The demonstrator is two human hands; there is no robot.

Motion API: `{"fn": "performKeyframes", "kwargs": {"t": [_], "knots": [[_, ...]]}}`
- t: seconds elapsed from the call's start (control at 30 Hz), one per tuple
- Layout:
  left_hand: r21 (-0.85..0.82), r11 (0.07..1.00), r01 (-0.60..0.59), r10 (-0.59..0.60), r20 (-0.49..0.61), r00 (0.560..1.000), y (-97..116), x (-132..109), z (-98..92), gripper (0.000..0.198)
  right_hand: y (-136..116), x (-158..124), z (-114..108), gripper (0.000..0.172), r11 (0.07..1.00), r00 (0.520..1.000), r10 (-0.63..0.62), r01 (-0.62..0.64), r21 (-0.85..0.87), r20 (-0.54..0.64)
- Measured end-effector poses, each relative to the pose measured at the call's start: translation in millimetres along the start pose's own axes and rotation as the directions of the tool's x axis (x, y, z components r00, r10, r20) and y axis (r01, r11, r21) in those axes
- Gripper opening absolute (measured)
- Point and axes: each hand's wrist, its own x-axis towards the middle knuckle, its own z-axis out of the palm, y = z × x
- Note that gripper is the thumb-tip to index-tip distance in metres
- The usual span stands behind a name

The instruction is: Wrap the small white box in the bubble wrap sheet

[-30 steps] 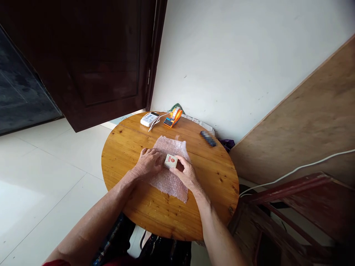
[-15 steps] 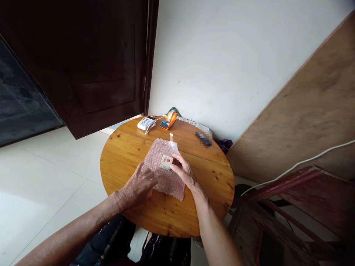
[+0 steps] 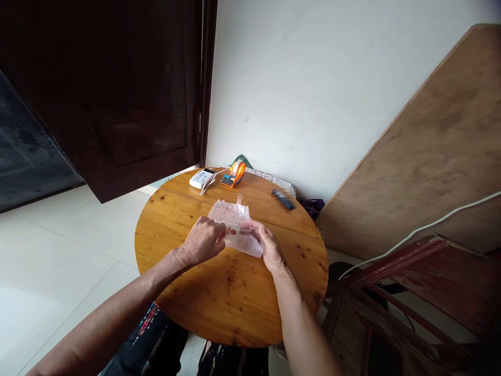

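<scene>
A small pale box (image 3: pixel 234 231) with a red round mark lies on the sheet of bubble wrap (image 3: pixel 228 210). The wrap's near part is folded up against the box and hides its lower side. My left hand (image 3: pixel 205 239) is closed on the folded edge, at the box's left end. On the other side, my right hand (image 3: pixel 269 245) has its fingers at the box's right end, with the wrap under the thumb side. Its exact grip is partly hidden. A short strip of clear tape (image 3: pixel 239 199) sticks out from the wrap's far edge.
On the round wooden table (image 3: pixel 230 303), a white device with a cable (image 3: pixel 201 178) and an orange tape dispenser (image 3: pixel 234 174) stand at the back. A dark, blurred-out object (image 3: pixel 282 199) lies at the right rear. A reddish wooden chair (image 3: pixel 415 282) stands right of the table.
My left hand has lifted the near edge of the bubble wrap and folded it away from me, up to the box. My right hand has stayed at the box.
</scene>
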Motion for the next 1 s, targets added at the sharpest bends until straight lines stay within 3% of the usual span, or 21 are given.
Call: {"fn": "performKeyframes", "kwargs": {"t": [0.1, 0.2, 0.37, 0.5, 0.6, 0.83, 1.0], "knots": [[-0.04, 0.999, 0.004, -0.005, -0.042, 0.999, -2, 25, 0.6, 0.012, 3, 1, -8, 0.075, 0.993, 0.999, -0.001, -0.003, 0.119, 0.033], [-0.097, 0.995, 0.011, -0.015, -0.041, 0.999, -4, 40, 9.3, 0.014, 5, 1, -7, 0.073, 0.997, 0.997, 0.069, -0.069, 0.033, -0.015], [-0.358, 0.931, 0.072, -0.1, -0.061, 0.993, -19, 39, 23.0, 0.025, 6, 1, 6, 0.037, 0.979, 0.975, 0.191, -0.198, -0.056, -0.114], [-0.542, 0.832, 0.117, -0.152, -0.02, 0.988, -33, 34, 28.8, 0.047, 1, 2, 8, 0.035, 0.968, 0.96, 0.243, -0.249, -0.028, -0.138], [-0.552, 0.826, 0.113, -0.143, -0.012, 0.99, -33, 35, 33.4, 0.041, -3, 3, 6, 0.035, 0.963, 0.956, 0.257, -0.266, -0.047, -0.141], [-0.585, 0.776, 0.234, -0.23, 0.083, 0.97, -19, 40, 38.2, 0.01, -4, 1, 3, 0.035, 0.964, 0.956, 0.245, -0.257, -0.063, -0.16], [-0.678, 0.689, 0.255, -0.225, 0.134, 0.965, -18, 38, 37.2, 0.005, -7, -3, -10, 0.043, 0.959, 0.961, 0.272, -0.275, -0.071, -0.043]]}}
